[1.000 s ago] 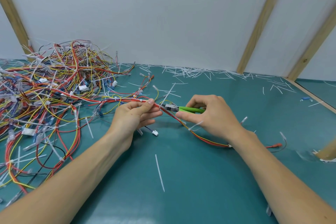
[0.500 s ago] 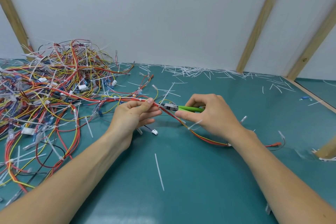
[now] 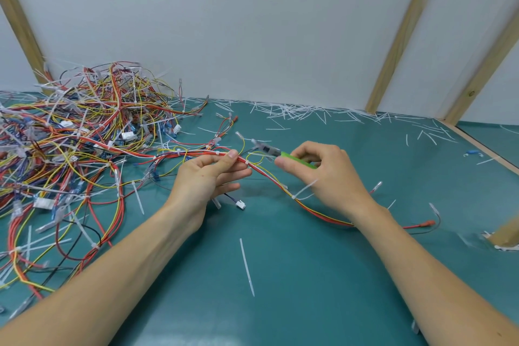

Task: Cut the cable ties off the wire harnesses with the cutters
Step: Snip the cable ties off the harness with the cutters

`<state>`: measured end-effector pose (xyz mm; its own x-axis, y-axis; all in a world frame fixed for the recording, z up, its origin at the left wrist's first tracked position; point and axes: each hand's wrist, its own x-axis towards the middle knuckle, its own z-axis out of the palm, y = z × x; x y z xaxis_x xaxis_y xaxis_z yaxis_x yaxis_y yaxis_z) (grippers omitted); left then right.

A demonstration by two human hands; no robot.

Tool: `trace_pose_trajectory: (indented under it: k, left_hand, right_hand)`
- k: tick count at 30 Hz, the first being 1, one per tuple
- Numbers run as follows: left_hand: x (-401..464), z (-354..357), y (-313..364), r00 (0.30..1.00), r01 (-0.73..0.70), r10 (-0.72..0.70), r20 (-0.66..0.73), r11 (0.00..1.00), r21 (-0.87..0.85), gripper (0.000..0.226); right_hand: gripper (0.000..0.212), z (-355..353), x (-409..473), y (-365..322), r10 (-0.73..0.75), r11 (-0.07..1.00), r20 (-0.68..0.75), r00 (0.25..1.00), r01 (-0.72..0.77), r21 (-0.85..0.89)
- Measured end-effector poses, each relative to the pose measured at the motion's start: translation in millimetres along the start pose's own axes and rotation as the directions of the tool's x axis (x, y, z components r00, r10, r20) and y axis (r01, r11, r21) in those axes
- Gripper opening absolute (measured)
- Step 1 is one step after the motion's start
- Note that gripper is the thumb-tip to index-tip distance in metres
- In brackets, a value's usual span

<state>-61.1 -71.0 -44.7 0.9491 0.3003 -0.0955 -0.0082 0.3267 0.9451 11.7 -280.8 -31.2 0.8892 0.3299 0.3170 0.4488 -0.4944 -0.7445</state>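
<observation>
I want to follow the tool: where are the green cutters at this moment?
In the head view, the green cutters are right of centre in the right hand, their tip above the wire harness that the left hand pinches.

A teal surface [image 3: 295, 275] carries a tangled heap of wire harnesses [image 3: 75, 149] at its left, cut cable ties [image 3: 309, 114] strewn along the back wall, and one loose tie [image 3: 247, 267] near the front.

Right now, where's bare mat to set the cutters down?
Best: the teal mat between the forearms, bar one loose tie. Also right of the right hand, short of the wooden strip. Crowded: harness pile at left, cut ties along the wall.
</observation>
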Motion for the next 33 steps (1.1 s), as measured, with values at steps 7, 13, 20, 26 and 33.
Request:
trace_pose_trajectory:
  k: [7,13,20,26,33]
  left_hand:
    - [-1.3,0.5,1.6,1.000,-0.008,0.008,-0.005,1.000,0.006,0.024]
    - [-2.3,2.4,2.8,0.999,-0.036,0.036,-0.019,0.999,0.014,0.022]
    - [-2.6,4.6,2.2,0.994,-0.108,0.105,0.037,0.990,0.090,0.026]
    - [-12.4,13.1,2.6,0.959,-0.172,0.078,0.273,0.925,0.340,0.025]
    - [-20.5,19.4,-11.8,0.826,-0.073,-0.158,0.541,0.922,0.381,0.019]
  right_hand:
    - [0.054,-7.5,3.9,-10.5,0.242,0.859,0.137,0.961,-0.278,0.430]
    - [0.030,-5.8,1.5,-12.9,0.193,0.908,0.228,0.954,-0.262,0.328]
    - [0.020,-0.6,-1.4,-14.0,0.150,0.932,0.315,0.937,-0.240,0.270]
    - [0.019,-1.7,-2.2,-15.9,0.106,0.899,0.300,0.948,-0.220,0.378]
    - [0.019,3.8,-4.8,-17.0,-0.003,0.857,0.384,0.923,-0.196,0.477]
